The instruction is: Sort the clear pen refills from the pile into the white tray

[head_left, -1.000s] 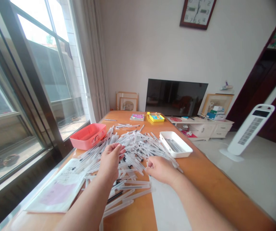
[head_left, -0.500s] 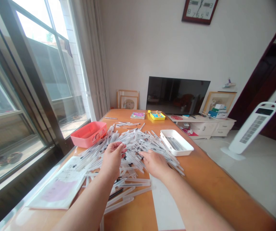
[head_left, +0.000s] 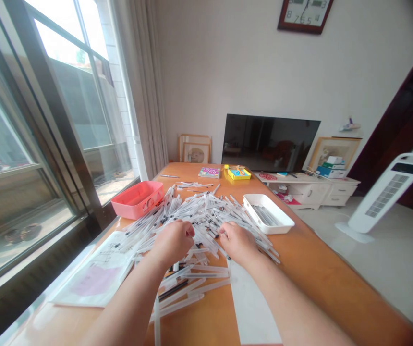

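A wide heap of clear pen barrels, caps and dark-tipped pen parts (head_left: 206,206) spreads over the wooden table (head_left: 300,274). Over its near left side is my left hand (head_left: 174,240), fingers curled in; whatever they hold is hidden. My right hand (head_left: 238,241) is at the near right of the heap, thumb and fingers pinched together by some thin pen parts. I cannot make out what is between them. Below the hands lie loose clear barrels (head_left: 185,302) and a black piece (head_left: 173,290). A white sheet (head_left: 251,307) lies under my right wrist.
On the left stands a coral-red bin (head_left: 130,210), near an open booklet (head_left: 94,274). A white tray (head_left: 282,225) on the right holds several grey pen parts. Toward the far edge are a yellow box (head_left: 240,176), a small colourful book (head_left: 209,172) and a pen (head_left: 169,176).
My left hand has turned over and its fingers have curled in, lower over the heap. My right hand's pointing fingers have drawn back into a pinch. The view has shifted slightly.
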Available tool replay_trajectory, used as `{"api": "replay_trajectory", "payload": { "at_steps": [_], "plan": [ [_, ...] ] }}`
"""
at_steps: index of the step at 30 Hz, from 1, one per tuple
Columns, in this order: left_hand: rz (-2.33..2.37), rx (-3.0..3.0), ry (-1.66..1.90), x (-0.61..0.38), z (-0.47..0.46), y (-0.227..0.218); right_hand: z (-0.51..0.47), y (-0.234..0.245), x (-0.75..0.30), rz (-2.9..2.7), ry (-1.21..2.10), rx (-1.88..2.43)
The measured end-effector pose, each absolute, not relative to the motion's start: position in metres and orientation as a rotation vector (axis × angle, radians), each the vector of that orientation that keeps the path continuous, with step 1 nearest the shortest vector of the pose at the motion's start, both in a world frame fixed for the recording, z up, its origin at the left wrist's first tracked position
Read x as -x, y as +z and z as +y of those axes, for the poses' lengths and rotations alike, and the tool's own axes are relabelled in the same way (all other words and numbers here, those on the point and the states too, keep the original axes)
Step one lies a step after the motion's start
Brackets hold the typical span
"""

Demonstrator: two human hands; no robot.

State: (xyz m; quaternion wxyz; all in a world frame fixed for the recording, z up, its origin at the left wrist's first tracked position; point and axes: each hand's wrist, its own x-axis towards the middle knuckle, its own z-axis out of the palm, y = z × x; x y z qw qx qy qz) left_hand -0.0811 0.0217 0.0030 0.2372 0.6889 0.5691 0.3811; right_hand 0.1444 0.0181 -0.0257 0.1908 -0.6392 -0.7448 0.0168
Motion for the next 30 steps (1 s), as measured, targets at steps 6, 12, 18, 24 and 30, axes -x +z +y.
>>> {"api": "replay_trajectory", "payload": {
  "at_steps": [6,12,18,24,30],
  "plan": [
    [1.571,-1.926,1.103,0.082,0.021,-0.008,0.023,-0.028,-0.153,-2.027,0.036,1.892],
    [1.564,-1.978,1.117,0.079,0.020,-0.007,0.024,-0.029,-0.155,-2.023,-0.012,1.909],
    [1.498,-1.746,1.350,0.071,0.016,0.015,0.025,-0.031,-0.154,-2.039,-0.027,1.930],
    [1.233,-1.197,1.695,0.066,0.021,0.023,0.023,-0.027,-0.158,-1.934,0.013,1.859],
    [1.049,-0.646,1.611,0.074,0.027,0.017,0.014,-0.014,-0.169,-1.663,0.056,1.657]
  ]
}}
